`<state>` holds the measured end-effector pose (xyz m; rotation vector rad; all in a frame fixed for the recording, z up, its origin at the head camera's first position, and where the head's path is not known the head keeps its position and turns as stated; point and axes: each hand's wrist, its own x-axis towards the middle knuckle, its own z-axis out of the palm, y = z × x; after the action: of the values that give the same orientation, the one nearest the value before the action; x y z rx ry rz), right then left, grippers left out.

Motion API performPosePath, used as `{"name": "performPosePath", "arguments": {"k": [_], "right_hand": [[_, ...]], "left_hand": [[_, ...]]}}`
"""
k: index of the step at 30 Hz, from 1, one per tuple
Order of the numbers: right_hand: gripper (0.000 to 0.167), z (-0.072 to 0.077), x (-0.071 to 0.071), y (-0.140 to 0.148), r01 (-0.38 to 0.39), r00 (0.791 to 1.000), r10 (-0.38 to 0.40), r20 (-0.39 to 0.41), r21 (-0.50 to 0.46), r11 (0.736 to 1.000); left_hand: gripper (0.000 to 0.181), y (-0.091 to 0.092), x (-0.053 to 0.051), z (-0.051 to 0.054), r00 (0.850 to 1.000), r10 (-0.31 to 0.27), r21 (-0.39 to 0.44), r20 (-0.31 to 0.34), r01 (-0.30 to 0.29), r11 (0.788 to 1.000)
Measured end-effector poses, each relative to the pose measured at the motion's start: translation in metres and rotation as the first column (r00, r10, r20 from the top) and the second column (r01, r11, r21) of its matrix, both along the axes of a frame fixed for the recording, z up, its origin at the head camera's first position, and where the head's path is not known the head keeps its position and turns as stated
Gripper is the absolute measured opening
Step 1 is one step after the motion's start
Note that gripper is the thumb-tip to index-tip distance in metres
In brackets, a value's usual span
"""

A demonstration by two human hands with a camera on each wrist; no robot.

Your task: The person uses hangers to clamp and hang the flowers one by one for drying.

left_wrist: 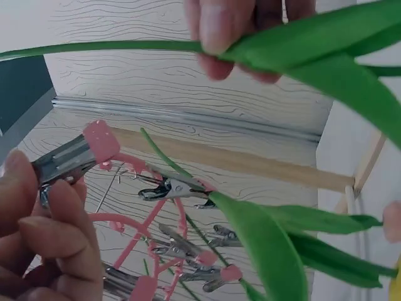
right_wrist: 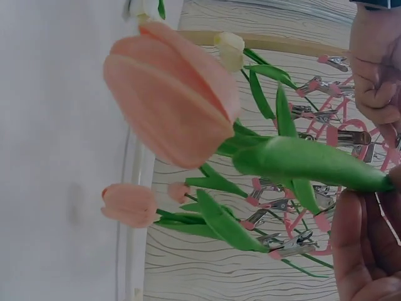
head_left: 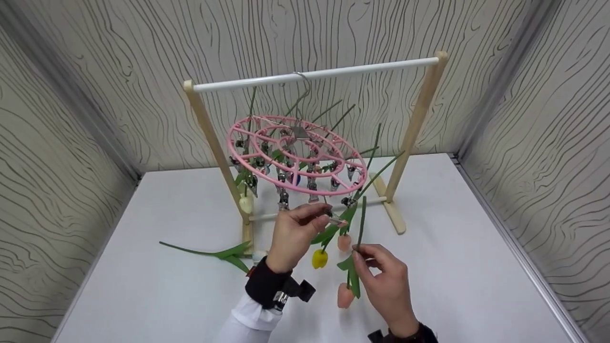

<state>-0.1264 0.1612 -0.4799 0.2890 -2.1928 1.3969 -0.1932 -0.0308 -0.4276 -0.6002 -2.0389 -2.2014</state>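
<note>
My left hand point(head_left: 293, 236) pinches a metal clip point(left_wrist: 72, 153) with pink tips, hanging below the front rim of a round pink clip hanger point(head_left: 329, 192). Just to the right and lower, my right hand point(head_left: 387, 278) pinches the stem of a peach artificial tulip point(head_left: 346, 296) near its leaves. The bloom points down and the bare stem rises toward the hanger. In the right wrist view this peach bloom point(right_wrist: 172, 94) looms closest. Other tulips hang bloom-down from the clips, among them a yellow tulip point(head_left: 320, 259), another peach tulip point(head_left: 344, 242) and a white tulip point(head_left: 245, 205).
The hanger hooks over a white rod point(head_left: 362, 70) on a wooden stand, whose right foot point(head_left: 394, 216) rests on the white table point(head_left: 457, 267). At left on the table lies another tulip with a green stem point(head_left: 190, 250), its bloom partly hidden behind my left wrist.
</note>
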Motion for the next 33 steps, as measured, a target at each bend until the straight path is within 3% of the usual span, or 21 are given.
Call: {"name": "performPosePath", "arguments": {"k": [5, 9, 15, 24, 29, 33], "right_hand": [[0.017, 0.011, -0.009, -0.007, -0.020, 0.998, 0.019, -0.054, -0.017, 1.000], [0.017, 0.018, -0.015, -0.011, -0.037, 0.997, 0.036, -0.070, -0.017, 0.999], [0.019, 0.021, -0.019, -0.012, -0.047, 0.994, 0.046, -0.101, -0.006, 0.999], [0.018, 0.026, -0.019, -0.012, -0.052, 0.992, 0.051, -0.111, -0.005, 0.999], [0.018, 0.027, -0.020, -0.013, -0.037, 0.995, 0.037, -0.088, -0.002, 0.999], [0.019, 0.027, -0.020, -0.014, -0.049, 0.992, 0.049, -0.117, 0.005, 0.999]], "left_hand": [[0.023, 0.007, 0.001, -0.010, 0.993, -0.027, 0.197, 0.116, 0.003, 0.980], [0.024, 0.014, 0.002, -0.014, 0.989, -0.036, 0.307, 0.141, -0.010, 0.952], [0.025, 0.019, 0.003, -0.018, 0.988, -0.040, 0.358, 0.151, -0.017, 0.934], [0.024, 0.022, 0.006, -0.019, 0.985, -0.034, 0.380, 0.170, -0.034, 0.924], [0.024, 0.024, 0.008, -0.018, 0.976, -0.036, 0.401, 0.216, -0.055, 0.915], [0.026, 0.026, 0.009, -0.016, 0.968, -0.041, 0.402, 0.249, -0.065, 0.913]]}}
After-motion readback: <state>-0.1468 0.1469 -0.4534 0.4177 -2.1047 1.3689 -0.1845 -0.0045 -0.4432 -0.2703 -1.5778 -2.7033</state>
